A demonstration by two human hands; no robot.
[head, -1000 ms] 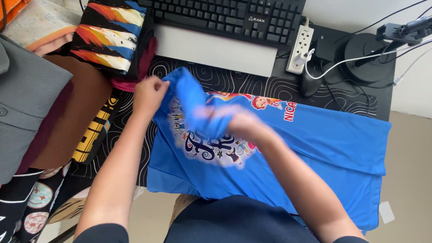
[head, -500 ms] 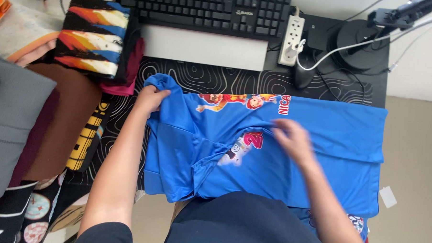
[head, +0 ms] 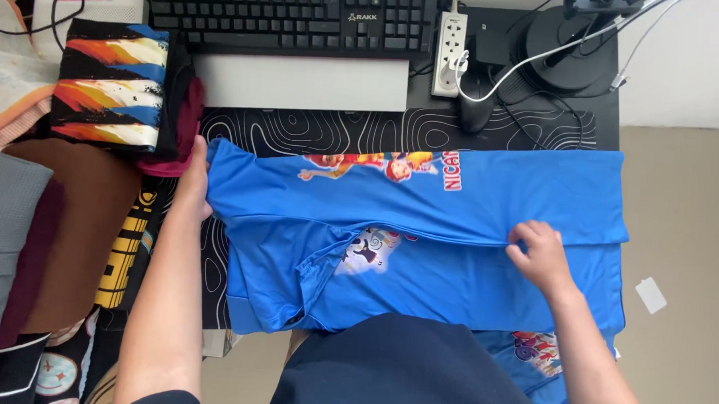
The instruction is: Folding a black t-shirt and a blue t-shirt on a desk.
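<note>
A blue printed t-shirt [head: 471, 198] lies spread across the black patterned desk mat [head: 314, 129], its upper part folded over along a crease. My left hand [head: 194, 184] grips the shirt's left edge, near the stack of clothes. My right hand [head: 538, 252] pinches the fold line toward the shirt's right side. The shirt's lower edge hangs over the desk's front, in front of my dark top. A cartoon print shows at the top and another in the middle.
A black keyboard [head: 290, 16] and a white wrist rest [head: 300, 82] lie at the back. A white power strip [head: 449, 42], a mouse [head: 476, 110] and cables sit at back right. Folded clothes [head: 108, 86] pile up on the left. Beige floor lies to the right.
The bunched shirt has been pulled out flat and wide. My right hand swept from the middle to the right along the fold; my left hand stayed on the left edge.
</note>
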